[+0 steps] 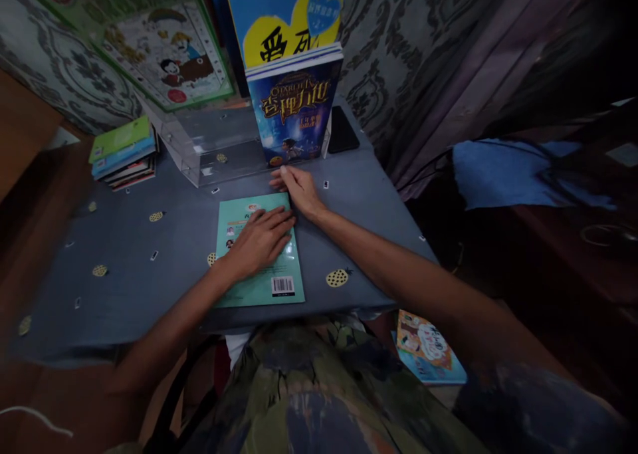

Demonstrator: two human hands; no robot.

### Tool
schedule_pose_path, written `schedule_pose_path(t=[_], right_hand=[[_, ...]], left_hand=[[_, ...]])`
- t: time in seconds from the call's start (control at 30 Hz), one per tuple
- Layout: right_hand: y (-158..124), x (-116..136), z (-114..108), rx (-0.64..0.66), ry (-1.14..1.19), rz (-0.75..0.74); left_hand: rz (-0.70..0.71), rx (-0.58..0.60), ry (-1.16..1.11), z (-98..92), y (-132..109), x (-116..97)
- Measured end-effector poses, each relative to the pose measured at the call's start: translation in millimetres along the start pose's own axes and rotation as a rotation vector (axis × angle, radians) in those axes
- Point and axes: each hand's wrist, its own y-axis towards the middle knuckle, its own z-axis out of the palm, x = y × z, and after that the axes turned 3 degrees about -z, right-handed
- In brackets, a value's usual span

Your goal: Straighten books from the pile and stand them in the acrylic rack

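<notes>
A teal paperback book [259, 284] lies flat near the table's front edge, its barcode side up. My left hand [262, 238] rests flat on the cover with its fingers stretched toward the right edge. Beside the book's upper right corner is my right hand [299, 191], turned on its side, thumb up and fingers pointing left, with nothing visible in it. Just beyond it, a dark blue book [294, 115] stands upright at the right end of a clear acrylic holder [192, 168]. Behind that stands a blue and yellow book [286, 22].
A stack of thin books [124, 151] sits at the table's left. A large green picture book [159, 48] leans at the back left. A dark phone-like slab [343, 129] lies right of the holder. More books [428, 347] lie low at the right, below a blue cloth [498, 171].
</notes>
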Motion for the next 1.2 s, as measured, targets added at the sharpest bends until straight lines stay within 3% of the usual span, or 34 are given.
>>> schedule_pose_path(t=[0.33,0.6,0.7,0.87,1.07,1.2], right_hand=[[-1.6,-0.7,-0.2,0.010,-0.008,-0.015],[-3.0,1.2,0.0,0.001,0.011,-0.026],[-2.0,0.5,-1.8,-0.019,0.027,-0.036],[2.2,-1.2,-6.4,-0.073,0.055,-0.058],[3.4,-0.7,-6.0,-0.070,0.026,-0.028],[0.2,2.0,-3.1,-0.039,0.019,-0.058]], left_hand=[[0.215,0.125,0.073,-7.0,-56.3,-39.9],[0.248,0.120,0.174,-4.8,-61.2,-48.7],[0.168,0.119,0.269,-3.5,-53.3,-57.8],[-0.123,0.124,0.380,-1.7,-24.2,-64.5],[-0.402,0.117,0.384,-8.3,20.0,-41.8],[-0.517,0.054,0.398,-10.9,35.9,-25.9]])
